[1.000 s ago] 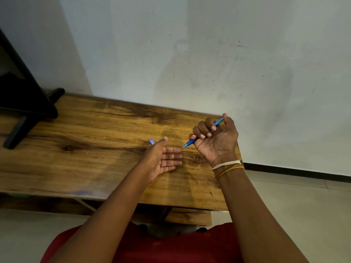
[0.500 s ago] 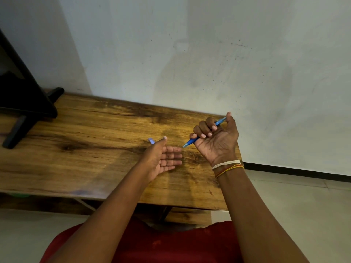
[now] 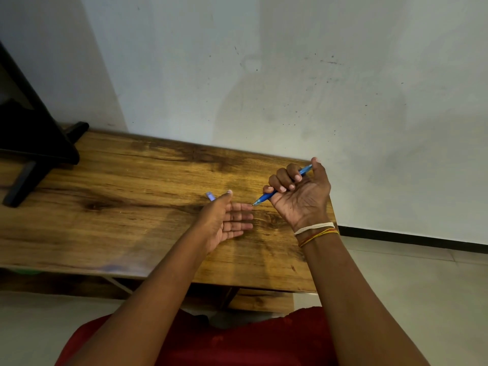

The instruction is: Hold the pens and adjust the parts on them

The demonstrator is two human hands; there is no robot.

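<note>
The right hand (image 3: 301, 199) is clenching a slim blue plastic pen (image 3: 266, 198) — tip pointing toward eight o'clock, touching the flat, released left hand (image 3: 227, 220) over the brown wooden table (image 3: 118, 207).

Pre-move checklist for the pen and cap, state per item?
1. Pen held firmly: ok. The right hand grips the blue pen in curled fingers.
2. Pen tip exposed: ok. It points at the left hand's fingertips; contact cannot tell.
3. Left hand free: ok, palm up, fingers straight.
4. Cap within reach: ok. The small bluish cap lies on the wooden table just behind the left thumb.
5. Cap opening direction: cannot tell, partly hidden.
</note>
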